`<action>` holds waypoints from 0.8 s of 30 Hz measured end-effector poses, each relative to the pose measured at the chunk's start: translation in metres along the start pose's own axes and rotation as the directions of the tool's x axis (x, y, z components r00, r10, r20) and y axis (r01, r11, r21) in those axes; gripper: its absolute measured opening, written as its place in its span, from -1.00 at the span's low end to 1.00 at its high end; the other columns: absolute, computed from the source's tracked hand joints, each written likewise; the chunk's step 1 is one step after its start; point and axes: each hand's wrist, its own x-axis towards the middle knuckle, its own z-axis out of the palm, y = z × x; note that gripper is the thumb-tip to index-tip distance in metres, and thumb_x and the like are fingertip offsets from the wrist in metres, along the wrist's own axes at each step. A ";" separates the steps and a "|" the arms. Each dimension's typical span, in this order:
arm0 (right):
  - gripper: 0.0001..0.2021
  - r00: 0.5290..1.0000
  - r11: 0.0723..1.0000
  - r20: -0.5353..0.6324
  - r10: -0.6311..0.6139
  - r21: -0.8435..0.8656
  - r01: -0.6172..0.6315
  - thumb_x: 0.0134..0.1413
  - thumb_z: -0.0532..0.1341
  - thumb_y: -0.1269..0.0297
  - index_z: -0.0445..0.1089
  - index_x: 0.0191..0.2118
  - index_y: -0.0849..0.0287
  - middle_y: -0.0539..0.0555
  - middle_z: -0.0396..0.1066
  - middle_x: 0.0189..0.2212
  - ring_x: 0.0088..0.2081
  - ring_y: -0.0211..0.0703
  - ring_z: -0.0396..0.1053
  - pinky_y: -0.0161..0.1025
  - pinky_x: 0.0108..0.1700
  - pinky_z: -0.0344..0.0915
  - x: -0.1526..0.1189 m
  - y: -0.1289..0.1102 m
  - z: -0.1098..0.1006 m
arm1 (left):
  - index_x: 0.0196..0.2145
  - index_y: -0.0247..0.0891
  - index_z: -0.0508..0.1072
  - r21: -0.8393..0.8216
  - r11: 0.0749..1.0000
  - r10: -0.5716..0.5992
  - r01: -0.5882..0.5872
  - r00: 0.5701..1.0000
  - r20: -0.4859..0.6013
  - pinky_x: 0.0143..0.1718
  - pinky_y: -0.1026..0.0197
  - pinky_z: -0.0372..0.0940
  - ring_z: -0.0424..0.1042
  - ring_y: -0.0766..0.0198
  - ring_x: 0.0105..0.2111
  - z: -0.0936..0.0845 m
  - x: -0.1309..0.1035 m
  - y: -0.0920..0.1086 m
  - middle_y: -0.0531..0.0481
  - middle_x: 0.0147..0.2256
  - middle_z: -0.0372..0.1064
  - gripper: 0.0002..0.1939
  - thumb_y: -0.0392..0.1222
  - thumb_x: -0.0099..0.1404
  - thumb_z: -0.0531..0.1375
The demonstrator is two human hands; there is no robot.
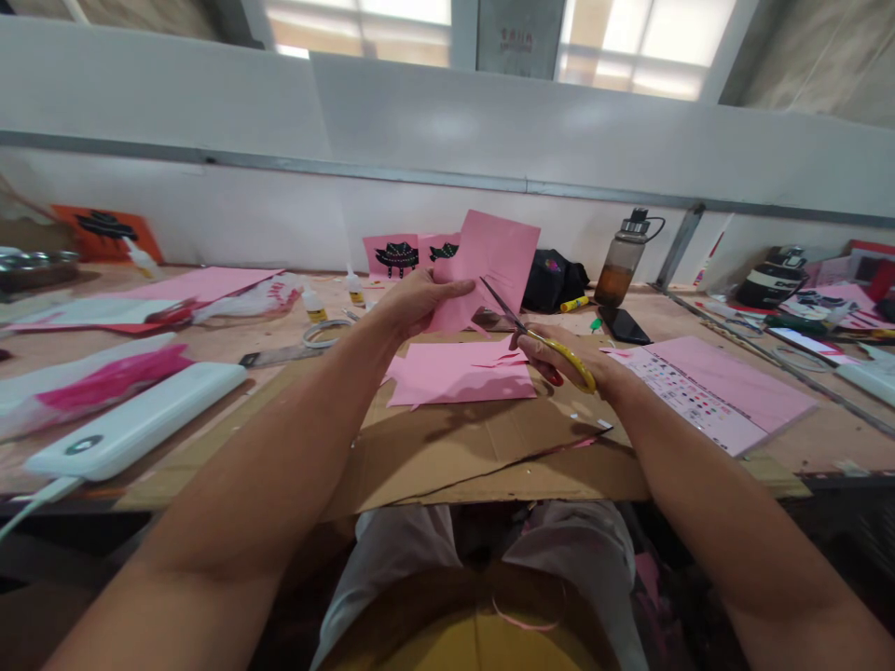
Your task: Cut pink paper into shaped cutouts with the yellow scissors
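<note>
Pink paper [507, 244] is held up above the cardboard [447, 461], pinched between the left hand's [418, 306] thumb and fingers. The right hand [537, 350] is closed around yellow-handled scissors [576, 360], blades at the sheet; whether they bite is unclear. Cutting seems the step in hand; another snip would call for a steady, taut sheet.

Pink paper sheet [500, 247], yellow-handled scissors [565, 352], brown cardboard [447, 457], black-patterned orange card [104, 233], white power bank [158, 410]

windows [650, 42] glaring | soft shadows on cardboard [433, 471] | lower corners dim | edges stretched
</note>
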 end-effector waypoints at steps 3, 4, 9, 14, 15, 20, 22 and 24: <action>-0.49 1.000 1.000 0.008 -0.006 -0.015 0.007 0.19 -0.05 -0.27 0.13 -0.45 0.11 -0.01 0.19 -0.55 -0.48 -0.18 0.16 -0.19 -0.35 0.11 -0.001 -0.003 -0.001 | -0.29 -0.32 0.56 0.007 1.000 0.001 -0.001 1.000 -0.010 -0.17 0.00 0.51 0.59 0.00 -0.24 0.000 0.000 0.000 -0.25 -0.26 0.58 -0.71 -0.23 0.00 0.46; -0.49 1.000 1.000 0.006 -0.009 -0.021 0.009 0.19 -0.06 -0.27 0.12 -0.46 0.10 -0.01 0.18 -0.56 -0.49 -0.19 0.16 -0.19 -0.34 0.11 -0.002 -0.004 -0.001 | -0.29 -0.31 0.56 0.012 1.000 0.003 -0.003 1.000 -0.013 -0.17 -0.01 0.51 0.58 -0.01 -0.24 0.000 0.000 0.000 -0.25 -0.27 0.58 -0.71 -0.23 0.00 0.46; -0.46 1.000 1.000 0.013 -0.003 -0.013 0.003 0.17 -0.09 -0.31 0.09 -0.48 0.09 -0.03 0.14 -0.60 -0.53 -0.19 0.14 -0.18 -0.36 0.12 -0.005 -0.009 -0.002 | -0.29 -0.32 0.57 0.017 0.999 0.028 -0.028 1.000 -0.005 -0.15 0.01 0.51 0.58 0.03 -0.26 -0.002 0.003 -0.003 -0.25 -0.23 0.58 -0.69 -0.22 -0.02 0.47; -0.46 1.000 1.000 0.015 -0.001 -0.026 0.001 0.18 -0.08 -0.30 0.13 -0.46 0.11 -0.02 0.17 -0.57 -0.51 -0.19 0.16 -0.19 -0.36 0.13 -0.004 -0.008 -0.002 | -0.28 -0.31 0.55 0.008 1.000 0.027 -0.027 1.000 -0.012 -0.16 0.00 0.51 0.58 0.00 -0.24 -0.001 0.002 -0.001 -0.23 -0.26 0.58 -0.66 -0.24 -0.04 0.48; -0.47 1.000 0.999 0.008 0.008 -0.043 -0.008 0.19 -0.07 -0.29 0.15 -0.44 0.11 -0.01 0.20 -0.56 -0.49 -0.18 0.18 -0.19 -0.34 0.14 -0.003 -0.008 -0.002 | -0.28 -0.32 0.55 0.012 1.000 0.026 -0.026 1.000 -0.015 -0.16 -0.01 0.51 0.58 -0.01 -0.23 -0.001 0.001 0.000 -0.23 -0.26 0.58 -0.66 -0.24 -0.04 0.48; -0.51 0.997 0.992 -0.002 0.076 -0.099 -0.076 0.26 -0.06 -0.22 0.23 -0.36 0.13 0.02 0.26 -0.55 -0.44 -0.12 0.26 -0.18 -0.30 0.18 -0.003 -0.005 -0.002 | -0.31 -0.32 0.55 0.083 0.996 0.040 -0.039 0.999 -0.012 -0.18 -0.07 0.50 0.58 -0.04 -0.24 -0.002 0.000 0.001 -0.25 -0.28 0.57 -0.67 -0.19 -0.04 0.48; -0.52 0.997 0.992 0.005 0.083 -0.100 -0.082 0.26 -0.06 -0.21 0.25 -0.35 0.13 0.01 0.27 -0.57 -0.47 -0.14 0.25 -0.19 -0.33 0.18 -0.003 -0.003 -0.002 | -0.32 -0.32 0.54 0.109 0.993 0.047 -0.045 0.999 -0.017 -0.18 -0.05 0.50 0.58 -0.04 -0.25 -0.004 0.001 0.001 -0.25 -0.28 0.56 -0.66 -0.18 -0.05 0.49; -0.52 0.996 0.992 0.008 0.084 -0.090 -0.083 0.26 -0.04 -0.21 0.26 -0.33 0.13 0.00 0.27 -0.58 -0.50 -0.17 0.23 -0.20 -0.37 0.16 -0.003 -0.003 -0.003 | -0.32 -0.32 0.54 0.133 0.990 0.049 -0.041 0.997 -0.053 -0.20 -0.01 0.49 0.57 -0.03 -0.27 -0.005 0.001 0.000 -0.21 -0.32 0.56 -0.65 -0.18 -0.07 0.50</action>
